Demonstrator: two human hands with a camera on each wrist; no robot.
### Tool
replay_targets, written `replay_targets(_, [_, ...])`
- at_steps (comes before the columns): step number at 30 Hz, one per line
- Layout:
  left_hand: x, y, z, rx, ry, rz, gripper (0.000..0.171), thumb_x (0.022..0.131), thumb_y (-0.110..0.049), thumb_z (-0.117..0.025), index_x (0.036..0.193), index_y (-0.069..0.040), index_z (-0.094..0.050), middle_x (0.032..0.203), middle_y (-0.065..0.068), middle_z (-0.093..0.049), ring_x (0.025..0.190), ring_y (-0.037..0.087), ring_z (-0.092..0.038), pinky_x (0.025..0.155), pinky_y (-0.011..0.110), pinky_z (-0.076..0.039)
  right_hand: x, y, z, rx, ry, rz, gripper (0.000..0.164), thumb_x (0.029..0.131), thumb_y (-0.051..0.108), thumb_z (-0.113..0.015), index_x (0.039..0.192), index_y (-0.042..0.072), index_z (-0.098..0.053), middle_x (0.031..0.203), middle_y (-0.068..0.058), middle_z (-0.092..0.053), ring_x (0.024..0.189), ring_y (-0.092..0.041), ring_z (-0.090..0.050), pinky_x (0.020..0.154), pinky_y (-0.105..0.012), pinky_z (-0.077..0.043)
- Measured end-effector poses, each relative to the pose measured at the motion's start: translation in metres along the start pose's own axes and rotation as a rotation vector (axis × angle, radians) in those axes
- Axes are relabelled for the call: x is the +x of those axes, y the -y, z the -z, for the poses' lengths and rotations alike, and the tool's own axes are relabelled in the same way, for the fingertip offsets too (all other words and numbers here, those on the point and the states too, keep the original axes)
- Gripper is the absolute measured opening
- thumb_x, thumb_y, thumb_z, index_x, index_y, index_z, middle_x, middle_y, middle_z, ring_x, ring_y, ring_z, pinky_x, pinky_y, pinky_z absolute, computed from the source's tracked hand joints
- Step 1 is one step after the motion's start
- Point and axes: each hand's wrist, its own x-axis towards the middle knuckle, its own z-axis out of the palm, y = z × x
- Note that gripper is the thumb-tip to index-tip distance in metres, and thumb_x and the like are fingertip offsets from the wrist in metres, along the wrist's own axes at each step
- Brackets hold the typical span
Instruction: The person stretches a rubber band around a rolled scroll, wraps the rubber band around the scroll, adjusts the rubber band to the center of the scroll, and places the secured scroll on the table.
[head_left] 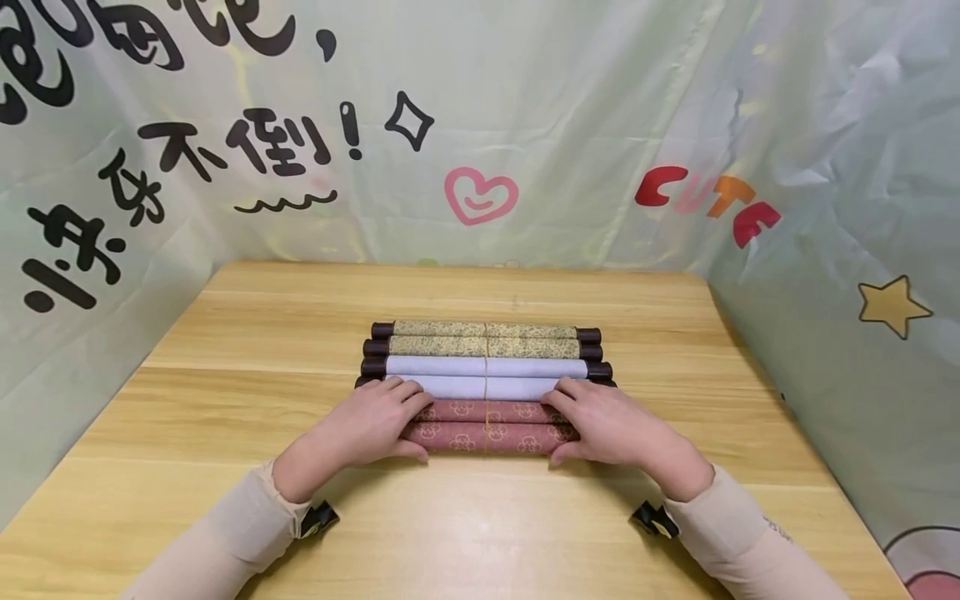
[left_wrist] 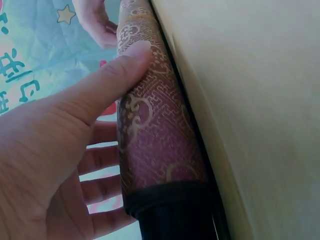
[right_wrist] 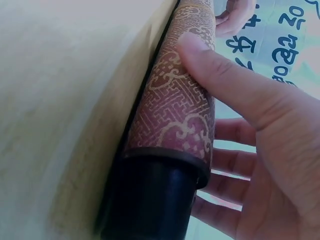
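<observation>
Several rolled scrolls with dark end knobs lie side by side across the table. Two yellow patterned scrolls [head_left: 442, 347] are farthest, two pale lavender scrolls [head_left: 457, 387] lie in the middle, and two red scrolls [head_left: 461, 437] with gold motifs are nearest. My left hand [head_left: 375, 421] grips the left end of the red scrolls, thumb on the near side and fingers over the top. At the right end, my right hand [head_left: 611, 423] holds them the same way. Both wrist views show a thumb against the nearest red scroll [left_wrist: 155, 125], beside its black knob [right_wrist: 150, 195].
A wood-grain table [head_left: 480, 533] lies beneath the scrolls. Printed cloth [head_left: 562, 108] with lettering, a heart and a star stands around its back and sides. A thin cord [head_left: 487, 387] runs across the middle of the scrolls. Black devices [head_left: 318, 519] sit under both wrists.
</observation>
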Motion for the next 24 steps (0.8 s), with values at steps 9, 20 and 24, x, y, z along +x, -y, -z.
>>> replay_targets(9, [-0.001, 0.0, 0.001, 0.007, 0.007, 0.006, 0.081, 0.078, -0.072, -0.061, 0.128, -0.009, -0.06, 0.115, 0.007, -0.062, 0.103, 0.027, -0.06, 0.085, 0.043, -0.052, -0.001, -0.003, 0.001, 0.019, 0.002, -0.002, 0.08, 0.071, 0.069, -0.071, 0.122, 0.008, -0.06, 0.101, 0.0, -0.054, 0.091, -0.019, -0.057, 0.079, -0.041, -0.051])
replay_targets(20, [-0.003, 0.014, 0.011, -0.056, -0.016, 0.014, 0.076, 0.084, -0.068, -0.058, 0.129, -0.007, -0.06, 0.121, 0.011, -0.061, 0.11, 0.031, -0.058, 0.092, 0.047, -0.05, -0.007, -0.019, 0.012, 0.029, -0.049, -0.084, 0.077, 0.076, 0.068, -0.067, 0.125, 0.009, -0.06, 0.113, -0.003, -0.059, 0.099, -0.024, -0.06, 0.083, -0.045, -0.052])
replay_targets(24, [-0.004, 0.022, 0.013, -0.054, -0.045, 0.025, 0.077, 0.084, -0.068, -0.058, 0.128, -0.006, -0.061, 0.122, 0.011, -0.061, 0.109, 0.031, -0.059, 0.091, 0.047, -0.05, -0.008, -0.025, 0.014, 0.039, -0.075, -0.103, 0.076, 0.078, 0.066, -0.068, 0.126, 0.008, -0.059, 0.114, -0.005, -0.059, 0.101, -0.027, -0.061, 0.084, -0.047, -0.052])
